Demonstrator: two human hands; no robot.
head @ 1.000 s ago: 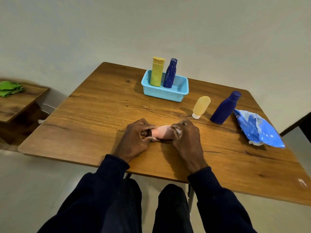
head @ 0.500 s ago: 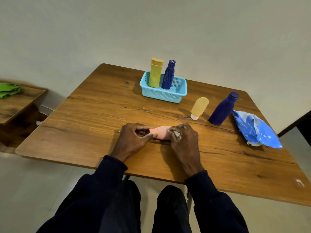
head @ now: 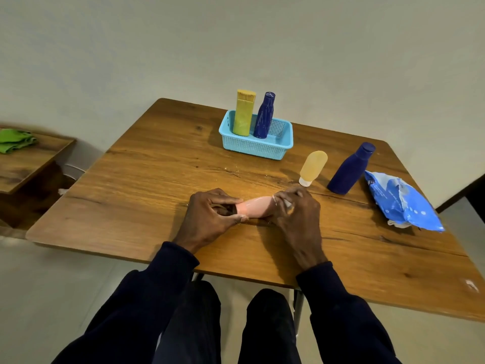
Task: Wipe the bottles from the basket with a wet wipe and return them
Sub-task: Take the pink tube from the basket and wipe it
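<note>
Item: small pink plastic bottle (head: 256,208), held sideways low over the brown wooden table (head: 147,185), near its front edge. Left hand (head: 207,219) pinches one end; right hand (head: 296,219) grips the other through a white wet wipe (head: 287,204). Risk: wet plastic may slip free and roll off

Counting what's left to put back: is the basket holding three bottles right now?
No, the basket holds only two, a yellow bottle and a dark blue bottle, both upright.
</note>
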